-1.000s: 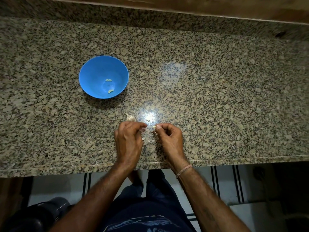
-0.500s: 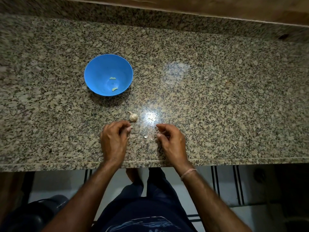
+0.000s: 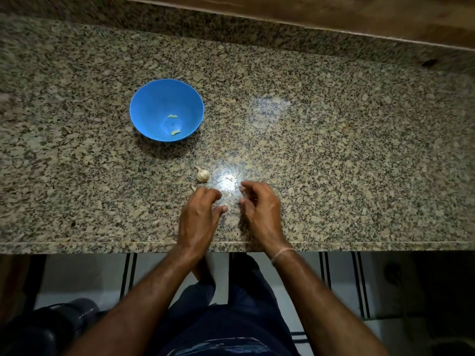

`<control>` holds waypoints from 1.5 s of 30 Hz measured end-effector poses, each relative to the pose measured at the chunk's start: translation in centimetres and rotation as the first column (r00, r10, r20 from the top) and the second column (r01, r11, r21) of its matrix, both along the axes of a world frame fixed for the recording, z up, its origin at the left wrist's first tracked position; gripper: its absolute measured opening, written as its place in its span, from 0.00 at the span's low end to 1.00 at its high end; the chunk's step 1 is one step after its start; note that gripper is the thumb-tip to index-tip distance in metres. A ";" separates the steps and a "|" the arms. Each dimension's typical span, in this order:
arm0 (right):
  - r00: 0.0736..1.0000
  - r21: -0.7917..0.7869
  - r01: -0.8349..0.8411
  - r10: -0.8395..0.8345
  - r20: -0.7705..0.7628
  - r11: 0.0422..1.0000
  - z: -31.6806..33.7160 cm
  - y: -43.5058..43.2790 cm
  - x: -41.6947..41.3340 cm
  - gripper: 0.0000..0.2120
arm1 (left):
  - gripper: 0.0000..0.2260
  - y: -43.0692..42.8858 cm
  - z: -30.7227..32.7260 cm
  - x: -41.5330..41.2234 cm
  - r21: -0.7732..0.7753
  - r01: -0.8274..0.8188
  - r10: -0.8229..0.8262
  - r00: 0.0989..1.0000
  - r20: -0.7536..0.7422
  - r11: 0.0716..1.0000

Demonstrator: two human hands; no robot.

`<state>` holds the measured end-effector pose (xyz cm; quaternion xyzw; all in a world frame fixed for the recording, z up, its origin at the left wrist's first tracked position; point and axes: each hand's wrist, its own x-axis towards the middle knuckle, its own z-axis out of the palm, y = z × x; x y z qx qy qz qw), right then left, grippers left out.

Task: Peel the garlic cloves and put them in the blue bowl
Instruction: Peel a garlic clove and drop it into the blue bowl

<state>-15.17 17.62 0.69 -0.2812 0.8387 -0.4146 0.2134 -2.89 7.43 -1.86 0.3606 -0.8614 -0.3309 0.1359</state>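
- The garlic bulb (image 3: 202,174) is sitting on the speckled granite counter (image 3: 334,150). It is small, pale and papery, and its stubby stem is pointing up toward 11 o'clock.
- The blue bowl (image 3: 144,104) is standing well apart from the bulb, out at 11 o'clock from it. It is round, bright and upright.
- Two peeled cloves are lying in the bottom of the bowl. They are yellowish and curved, one (image 3: 172,116) at 12 o'clock of the other (image 3: 175,132), and they are not touching.
- The left hand (image 3: 199,217) is hovering low at the counter's near edge. Its fingers are loosely curled, its thumb is sticking out toward 3 o'clock, and nothing is showing in its grasp.
- The bulb is lying just beyond that hand's knuckles, at 12 o'clock, near but not touching.
- A pale scrap (image 3: 193,188), too small to name, is lying right at the left knuckles, at 11 o'clock of the hand.
- The right hand (image 3: 262,209) is hanging beside the left, at its 3 o'clock, with fingers hooked and thumb tucked in under them. Motion blur is hiding whether it is pinching anything.
- From the right hand the bulb is sitting at 10 o'clock, clear of its fingertips.
- A thin wristband (image 3: 282,253) is circling the right wrist.
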 end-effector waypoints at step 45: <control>0.759 0.068 -0.567 0.553 -0.343 0.821 -2.5 -2.9 -4.6 0.01 | 0.05 3.4 1.3 -3.0 0.178 -0.630 0.641 0.768 -0.007 0.756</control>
